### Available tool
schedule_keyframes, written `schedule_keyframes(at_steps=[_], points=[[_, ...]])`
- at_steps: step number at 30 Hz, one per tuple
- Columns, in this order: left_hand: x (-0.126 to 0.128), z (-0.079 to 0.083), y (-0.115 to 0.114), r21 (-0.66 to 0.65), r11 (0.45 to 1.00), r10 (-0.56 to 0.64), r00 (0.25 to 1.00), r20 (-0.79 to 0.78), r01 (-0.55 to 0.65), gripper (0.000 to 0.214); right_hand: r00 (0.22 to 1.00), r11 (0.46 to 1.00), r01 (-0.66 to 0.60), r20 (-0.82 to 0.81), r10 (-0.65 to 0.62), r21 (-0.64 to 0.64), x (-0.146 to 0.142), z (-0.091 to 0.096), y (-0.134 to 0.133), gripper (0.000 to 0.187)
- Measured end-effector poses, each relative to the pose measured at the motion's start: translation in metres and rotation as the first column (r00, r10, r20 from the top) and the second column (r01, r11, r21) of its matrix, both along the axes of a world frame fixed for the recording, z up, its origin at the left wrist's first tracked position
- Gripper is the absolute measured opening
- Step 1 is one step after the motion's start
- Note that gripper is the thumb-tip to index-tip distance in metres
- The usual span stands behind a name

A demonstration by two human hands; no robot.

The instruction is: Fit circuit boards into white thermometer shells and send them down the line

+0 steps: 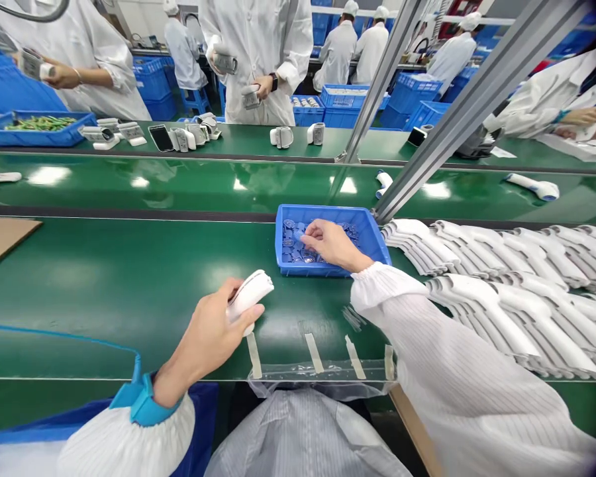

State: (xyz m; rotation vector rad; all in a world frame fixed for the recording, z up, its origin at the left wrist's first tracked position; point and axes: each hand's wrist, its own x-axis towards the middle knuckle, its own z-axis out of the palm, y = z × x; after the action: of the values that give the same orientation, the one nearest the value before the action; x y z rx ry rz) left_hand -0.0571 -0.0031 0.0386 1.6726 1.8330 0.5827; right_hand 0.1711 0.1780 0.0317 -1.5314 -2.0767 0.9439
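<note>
My left hand [206, 331] is closed around a white plastic housing [251, 295], held above the green bench near its front edge. A blue wristband with a cord circles that wrist. Over a shallow blue tray [281, 248], my right hand [330, 242] pinches a small blue plastic part [304, 236] between thumb and fingertips. Many similar small blue pieces [291, 250] lie loose in the tray. The far side of the housing is hidden by my fingers.
Rows of stacked white housings [506, 318] fill the bench at right. A metal post [457, 106] slants up behind the tray. Tape strips [314, 352] hold a clear plastic bag at the front edge. Cardboard [2, 238] lies left. Co-workers stand across the conveyor [189, 182].
</note>
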Motion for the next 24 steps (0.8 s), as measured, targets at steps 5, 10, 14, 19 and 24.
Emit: schedule_keyframes(at_steps=[5,10,14,19,24], points=[[0.019,0.007,0.007,0.063,0.996,-0.076,0.973,0.217,0.063,0.030,0.924,0.985,-0.030,-0.381,-0.037,-0.169,0.008,0.027,-0.055,0.036],[0.043,0.007,0.018,0.184,0.980,-0.111,0.977,0.182,0.077,0.022,0.749,0.919,-0.164,-0.652,-0.120,-0.358,0.007,0.039,-0.108,0.037],[0.052,0.004,0.019,0.255,0.965,-0.097,0.986,0.135,0.060,0.020,0.758,0.968,-0.086,-0.646,-0.089,-0.234,0.002,0.035,-0.120,0.033],[0.054,0.000,0.016,0.277,0.958,-0.104,0.990,0.092,0.075,0.022,0.835,0.997,-0.048,-0.550,0.005,-0.063,0.004,0.030,-0.125,0.030],[0.052,-0.005,0.016,0.324,0.934,-0.158,0.987,-0.010,0.153,0.027,0.929,0.981,-0.078,-0.343,0.135,0.175,0.005,0.033,-0.132,0.029]])
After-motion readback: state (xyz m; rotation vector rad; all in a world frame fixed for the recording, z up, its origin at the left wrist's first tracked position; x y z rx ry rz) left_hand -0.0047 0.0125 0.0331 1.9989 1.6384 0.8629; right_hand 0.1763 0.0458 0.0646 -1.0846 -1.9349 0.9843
